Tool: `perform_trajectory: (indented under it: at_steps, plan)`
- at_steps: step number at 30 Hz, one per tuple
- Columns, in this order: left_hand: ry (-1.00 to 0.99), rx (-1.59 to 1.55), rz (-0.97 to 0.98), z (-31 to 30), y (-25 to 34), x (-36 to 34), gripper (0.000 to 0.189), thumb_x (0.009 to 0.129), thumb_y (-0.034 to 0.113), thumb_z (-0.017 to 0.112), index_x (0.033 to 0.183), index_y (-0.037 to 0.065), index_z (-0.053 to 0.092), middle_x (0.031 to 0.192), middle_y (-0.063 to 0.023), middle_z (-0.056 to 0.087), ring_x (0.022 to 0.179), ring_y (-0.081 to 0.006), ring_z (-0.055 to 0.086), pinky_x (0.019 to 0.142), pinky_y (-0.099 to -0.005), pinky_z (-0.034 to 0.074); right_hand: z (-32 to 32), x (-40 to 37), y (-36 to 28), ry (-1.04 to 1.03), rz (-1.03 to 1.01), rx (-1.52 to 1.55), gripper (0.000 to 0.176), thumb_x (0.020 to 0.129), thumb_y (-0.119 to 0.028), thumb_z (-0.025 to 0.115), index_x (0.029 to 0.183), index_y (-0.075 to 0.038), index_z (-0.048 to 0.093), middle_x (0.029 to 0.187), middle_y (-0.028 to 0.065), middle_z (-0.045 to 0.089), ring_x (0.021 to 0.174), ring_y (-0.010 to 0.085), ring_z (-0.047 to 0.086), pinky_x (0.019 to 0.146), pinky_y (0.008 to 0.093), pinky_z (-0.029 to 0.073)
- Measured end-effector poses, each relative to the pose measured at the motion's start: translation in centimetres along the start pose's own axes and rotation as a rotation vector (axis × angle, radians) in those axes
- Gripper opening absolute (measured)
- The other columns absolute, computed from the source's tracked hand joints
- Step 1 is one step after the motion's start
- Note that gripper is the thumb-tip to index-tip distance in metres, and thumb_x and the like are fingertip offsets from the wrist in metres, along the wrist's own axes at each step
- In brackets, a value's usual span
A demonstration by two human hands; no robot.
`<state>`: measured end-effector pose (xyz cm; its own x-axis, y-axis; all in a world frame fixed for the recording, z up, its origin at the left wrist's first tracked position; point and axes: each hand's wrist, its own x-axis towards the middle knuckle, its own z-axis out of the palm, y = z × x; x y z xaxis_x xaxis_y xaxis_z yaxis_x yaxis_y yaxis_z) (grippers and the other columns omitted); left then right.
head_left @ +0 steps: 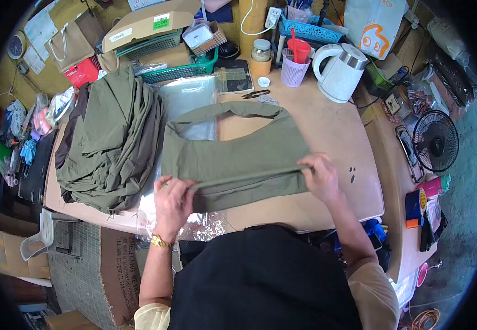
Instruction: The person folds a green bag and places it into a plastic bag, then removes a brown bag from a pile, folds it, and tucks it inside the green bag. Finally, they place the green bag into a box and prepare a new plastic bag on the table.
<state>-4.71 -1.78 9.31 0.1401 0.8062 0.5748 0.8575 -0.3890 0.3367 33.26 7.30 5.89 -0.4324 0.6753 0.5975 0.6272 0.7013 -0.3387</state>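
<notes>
Lying flat on the tan table (332, 132), the olive-green garment (233, 154) shows a curved strap at its far edge and a fold along its near edge. Each end of that fold is pinched: the left hand (172, 199) closes on the left end, the right hand (318, 176) on the right. Lettering on the cardboard box (120, 269) below is too blurred to read.

A small garment packing workshop: stacked olive garments (112, 137), plastic bags (189, 96), cardboard boxes (150, 25), cluttered worktable (332, 132).
</notes>
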Motion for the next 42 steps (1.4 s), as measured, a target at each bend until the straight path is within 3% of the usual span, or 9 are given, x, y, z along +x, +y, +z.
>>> perform_trajectory:
  at_steps: [9, 15, 18, 24, 27, 31, 34, 36, 42]
  plan:
    - [-0.359, -0.839, -0.563, 1.8, -7.8, 0.8, 0.025, 0.09, 0.007, 0.073, 0.111, 0.001, 0.06, 0.077, 0.0029, 0.063, 0.073, -0.003, 0.056, 0.065, -0.0192, 0.045, 1.2, 5.4, 4.0, -0.611, 0.602, 0.781, 0.028, 0.087, 0.004, 0.068, 0.106, -0.006, 0.05, 0.087, 0.0005, 0.061, 0.078, 0.0063, 0.058, 0.066, 0.0263, 0.048]
    - [-0.2, -0.791, -0.573, 2.0, -5.5, -1.0, 0.023, 0.099, 0.006, 0.058, 0.122, 0.002, 0.055, 0.084, -0.0016, 0.067, 0.078, -0.0039, 0.055, 0.073, -0.0215, 0.046, 3.5, 1.3, 3.7, 0.049, 0.441, 0.688, 0.021, 0.093, -0.007, 0.067, 0.104, -0.005, 0.05, 0.079, 0.0029, 0.062, 0.069, 0.0103, 0.058, 0.061, 0.0315, 0.047]
    - [-0.155, -0.751, -0.57, 1.6, -5.1, -1.4, 0.023, 0.099, 0.008, 0.059, 0.122, 0.002, 0.055, 0.082, -0.0014, 0.066, 0.077, -0.0044, 0.055, 0.072, -0.0212, 0.045, -0.3, -1.1, 3.0, -0.011, 0.676, 0.121, 0.021, 0.094, -0.003, 0.062, 0.11, -0.003, 0.048, 0.095, 0.0066, 0.061, 0.083, 0.0084, 0.059, 0.067, 0.0236, 0.05]
    - [-0.119, -0.713, -0.552, 1.8, -3.5, -2.7, 0.025, 0.1, 0.01, 0.06, 0.123, 0.003, 0.056, 0.073, 0.005, 0.057, 0.068, -0.0022, 0.045, 0.064, -0.0179, 0.036, -1.1, -5.1, -3.0, -0.099, 1.137, 0.602, 0.043, 0.092, -0.017, 0.07, 0.119, 0.0, 0.041, 0.086, 0.0138, 0.066, 0.073, 0.0203, 0.068, 0.049, 0.0313, 0.049]
    - [-0.114, -0.665, -0.484, 2.2, -3.4, -2.8, 0.026, 0.1, 0.011, 0.06, 0.124, 0.002, 0.056, 0.07, 0.007, 0.055, 0.066, -0.0007, 0.043, 0.062, -0.0163, 0.033, 3.2, -5.7, -1.3, 0.169, 0.758, 0.755, 0.045, 0.089, -0.011, 0.072, 0.119, 0.002, 0.041, 0.09, 0.0146, 0.065, 0.07, 0.022, 0.067, 0.046, 0.0308, 0.048]
    - [-0.01, -0.693, -0.513, 2.2, -3.7, -2.7, 0.034, 0.097, 0.009, 0.064, 0.128, 0.002, 0.053, 0.08, 0.0016, 0.06, 0.076, -0.007, 0.051, 0.072, -0.0214, 0.041, 1.4, -6.0, -1.0, 0.075, 1.097, 0.849, 0.049, 0.084, -0.003, 0.075, 0.119, 0.002, 0.041, 0.099, 0.0156, 0.064, 0.074, 0.0233, 0.068, 0.049, 0.0332, 0.051]
    - [0.229, -0.223, -0.45, 1.1, -1.6, -3.0, 0.058, 0.085, 0.008, 0.074, 0.135, -0.002, 0.046, 0.128, -0.0157, 0.053, 0.116, -0.0284, 0.05, 0.105, -0.0405, 0.038, -0.6, -5.7, -0.7, -0.187, 0.95, 0.356, 0.055, 0.081, -0.003, 0.077, 0.124, 0.003, 0.043, 0.106, 0.0185, 0.062, 0.091, 0.0268, 0.067, 0.067, 0.0379, 0.056]
    - [0.316, -0.135, -0.546, 1.0, -1.3, -6.9, 0.064, 0.084, 0.007, 0.075, 0.137, -0.003, 0.039, 0.118, -0.0138, 0.051, 0.105, -0.0221, 0.051, 0.091, -0.0356, 0.045, -1.5, -4.4, -0.7, 0.158, 0.47, -0.079, 0.057, 0.083, -0.008, 0.076, 0.129, 0.002, 0.045, 0.107, 0.0209, 0.062, 0.104, 0.0286, 0.064, 0.086, 0.0406, 0.052]
    - [0.182, -0.764, -1.082, 1.3, 3.7, -12.9, 0.077, 0.088, -0.002, 0.072, 0.144, 0.009, 0.021, 0.097, -0.0095, 0.056, 0.077, -0.0157, 0.063, 0.067, -0.0279, 0.056, 2.3, -0.7, 2.0, 0.018, 0.551, 0.48, 0.04, 0.087, -0.016, 0.074, 0.118, 0.002, 0.058, 0.101, 0.016, 0.067, 0.101, 0.0215, 0.064, 0.089, 0.0364, 0.049]
